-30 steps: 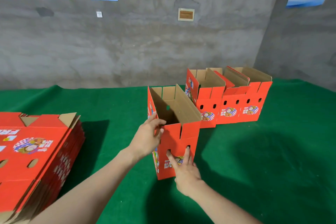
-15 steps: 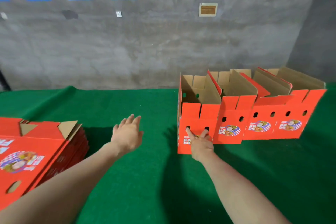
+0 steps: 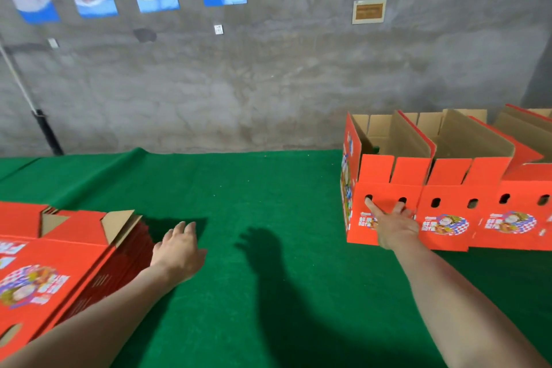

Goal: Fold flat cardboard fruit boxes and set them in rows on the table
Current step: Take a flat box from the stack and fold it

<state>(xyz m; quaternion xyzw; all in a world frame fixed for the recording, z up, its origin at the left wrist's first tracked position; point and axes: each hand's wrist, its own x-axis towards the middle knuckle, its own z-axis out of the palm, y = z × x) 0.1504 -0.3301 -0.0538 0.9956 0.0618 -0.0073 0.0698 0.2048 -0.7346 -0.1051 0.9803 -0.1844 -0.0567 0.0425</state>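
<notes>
Just beyond my right hand point(image 3: 395, 227), fingers straight and pressing its front, the end box point(image 3: 376, 170) is sitting against its neighbour point(image 3: 448, 176), so I am pushing evenly to square it, while my left hand point(image 3: 179, 248), loose and empty, is hovering beside the flat stack point(image 3: 59, 263).

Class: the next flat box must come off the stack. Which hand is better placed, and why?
Left. The left hand hangs open beside the stack of flat boxes; the right hand is across the table, touching the end folded box.
</notes>
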